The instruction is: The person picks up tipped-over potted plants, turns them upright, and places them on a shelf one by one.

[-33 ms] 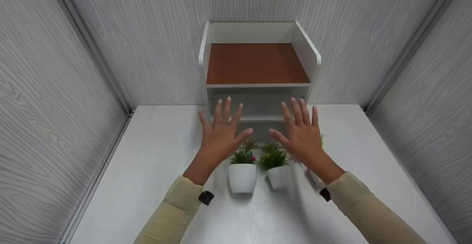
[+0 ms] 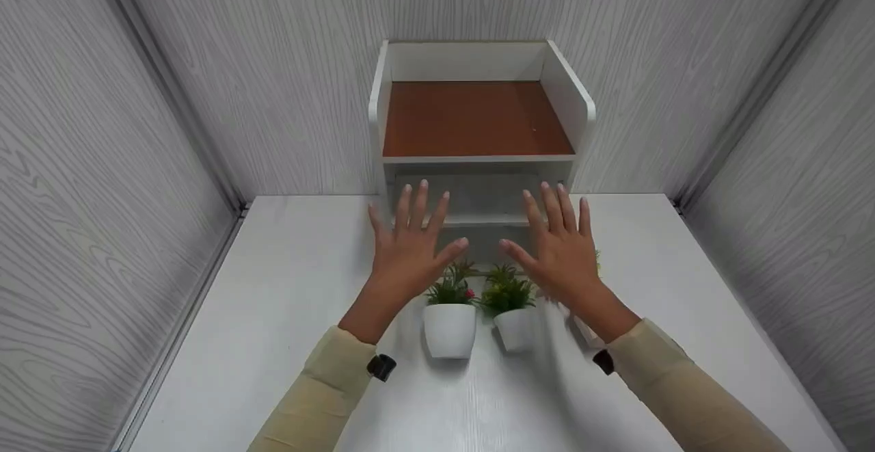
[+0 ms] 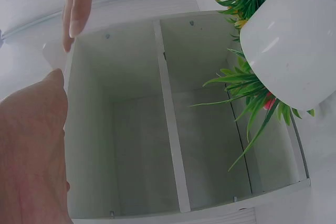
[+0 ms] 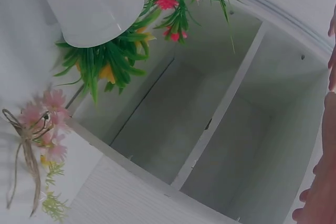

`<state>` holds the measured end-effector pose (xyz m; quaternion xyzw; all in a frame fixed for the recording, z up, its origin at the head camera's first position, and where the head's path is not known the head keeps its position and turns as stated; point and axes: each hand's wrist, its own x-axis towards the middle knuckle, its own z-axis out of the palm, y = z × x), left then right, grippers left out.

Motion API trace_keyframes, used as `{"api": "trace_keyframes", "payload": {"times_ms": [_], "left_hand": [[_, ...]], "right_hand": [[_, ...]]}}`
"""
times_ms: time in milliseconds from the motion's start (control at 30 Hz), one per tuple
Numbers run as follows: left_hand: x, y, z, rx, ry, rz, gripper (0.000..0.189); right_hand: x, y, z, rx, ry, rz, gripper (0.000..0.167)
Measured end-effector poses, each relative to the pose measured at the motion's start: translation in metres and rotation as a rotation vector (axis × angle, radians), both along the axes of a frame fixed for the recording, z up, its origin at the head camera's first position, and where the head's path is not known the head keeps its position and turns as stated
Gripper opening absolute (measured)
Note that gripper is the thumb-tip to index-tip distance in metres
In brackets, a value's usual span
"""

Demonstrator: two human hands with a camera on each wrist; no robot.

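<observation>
Two potted plants, the left white pot (image 2: 449, 331) and right white pot (image 2: 514, 329), appear to stand upright between the wrists, nearer the person than the fingertips; the left one is closer to the left hand (image 2: 405, 254), the other to the right hand (image 2: 562, 260). Both hands have fingers straight and spread, gripping nothing. A twine-tied pink flower bunch (image 4: 52, 135) lies beside them on the white tabletop (image 2: 307, 267), before a white two-compartment shelf unit (image 2: 571, 93) against grey wood-grain walls (image 2: 287, 96).

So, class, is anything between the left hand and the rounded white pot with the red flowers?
Nothing visible is: in the left wrist view, only its own green leaves reach from the pot toward the left hand.
</observation>
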<state>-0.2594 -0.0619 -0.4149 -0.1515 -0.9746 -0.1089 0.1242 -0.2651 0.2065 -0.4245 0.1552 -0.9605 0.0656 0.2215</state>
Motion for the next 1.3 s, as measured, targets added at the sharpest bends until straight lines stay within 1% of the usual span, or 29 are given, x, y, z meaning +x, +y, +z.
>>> {"api": "trace_keyframes", "payload": {"times_ms": [100, 167, 300, 400, 533, 600, 833, 933, 1067, 1200, 1300], "left_hand": [[-0.001, -0.002, 0.000, 0.030, 0.022, -0.002, 0.084], [-0.003, -0.006, -0.001, 0.077, 0.053, -0.003, 0.082], [-0.007, -0.013, -0.002, 0.177, 0.131, 0.015, 0.078], [-0.011, -0.017, -0.002, 0.279, 0.177, 0.024, 0.075], [-0.018, -0.021, -0.002, 0.440, 0.198, 0.029, 0.071], [-0.021, -0.023, -0.001, 0.506, 0.208, 0.035, 0.069], [-0.034, -0.030, 0.004, 0.606, 0.296, 0.061, 0.064], [-0.040, -0.033, 0.006, 0.659, 0.311, 0.075, 0.063], [-0.050, -0.035, 0.009, 0.737, 0.307, 0.083, 0.063], [-0.059, -0.037, 0.012, 0.801, 0.295, 0.071, 0.061], [-0.065, -0.038, 0.014, 0.847, 0.299, 0.054, 0.060]], "right_hand": [[0.002, 0.002, 0.000, -0.013, -0.004, -0.012, 0.086], [0.004, 0.006, 0.001, -0.035, -0.007, -0.020, 0.084], [0.009, 0.011, -0.001, -0.070, 0.010, -0.029, 0.082], [0.013, 0.016, -0.003, -0.089, 0.035, -0.032, 0.081], [0.021, 0.022, -0.011, -0.112, 0.062, -0.039, 0.080], [0.025, 0.025, -0.015, -0.123, 0.073, -0.038, 0.080], [0.033, 0.034, -0.027, -0.154, 0.087, -0.021, 0.079], [0.037, 0.038, -0.033, -0.152, 0.087, -0.026, 0.078], [0.042, 0.045, -0.042, -0.177, 0.069, -0.047, 0.078], [0.048, 0.053, -0.053, -0.209, 0.031, -0.084, 0.078], [0.053, 0.061, -0.061, -0.233, 0.008, -0.114, 0.078]]}}
